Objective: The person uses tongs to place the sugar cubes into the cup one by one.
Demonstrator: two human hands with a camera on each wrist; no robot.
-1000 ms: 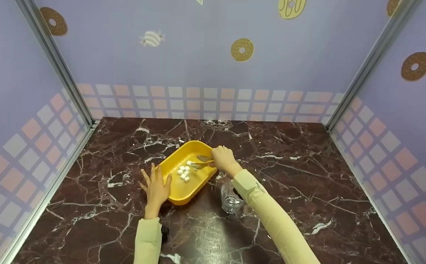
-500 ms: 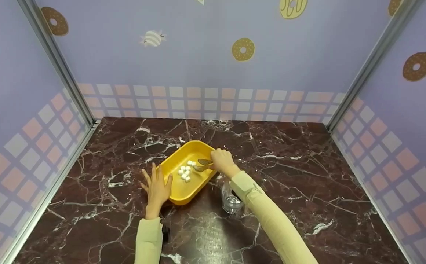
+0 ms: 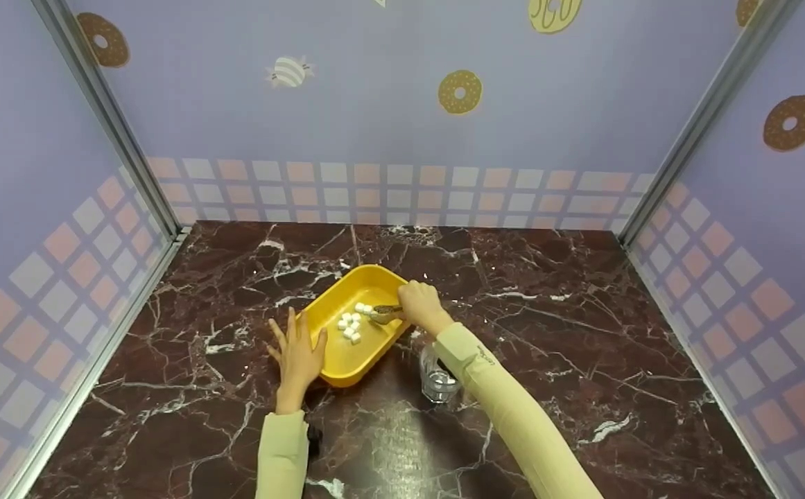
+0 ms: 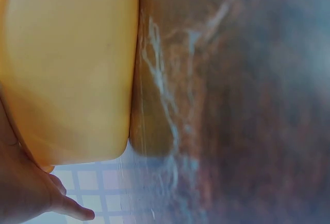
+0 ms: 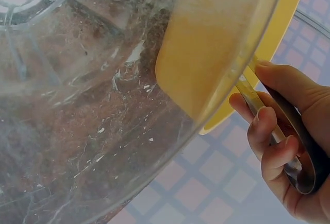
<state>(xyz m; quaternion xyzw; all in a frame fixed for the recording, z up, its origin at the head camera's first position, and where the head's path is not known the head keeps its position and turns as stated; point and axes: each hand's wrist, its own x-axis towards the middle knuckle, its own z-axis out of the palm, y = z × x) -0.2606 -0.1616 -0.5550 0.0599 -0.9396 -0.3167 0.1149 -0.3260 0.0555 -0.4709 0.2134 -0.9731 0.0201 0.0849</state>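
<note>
A yellow rectangular tray (image 3: 338, 371) sits at a slant on the marbled table. Several small white cubes (image 3: 350, 324), which look like marshmallows, lie in it. My left hand (image 3: 298, 357) rests on the tray's left rim with fingers spread and straight, the thumb over the inside edge. Over the tray's right rim, my right hand (image 3: 421, 305) grips metal tongs (image 5: 304, 157). The tongs' tips (image 3: 387, 312) are close together beside a white cube near the tray's middle; whether they pinch it, I cannot tell.
A clear drinking glass (image 3: 438, 384) stands just right of the tray, partly behind the right sleeve (image 3: 506, 409). Its wall fills much of the right wrist view. Purple patterned panels (image 3: 388, 125) enclose the table at the back and both sides.
The tongs have drawn back slightly to the right, and their tips have come together beside a white cube. My left hand and the tray have stayed in place.
</note>
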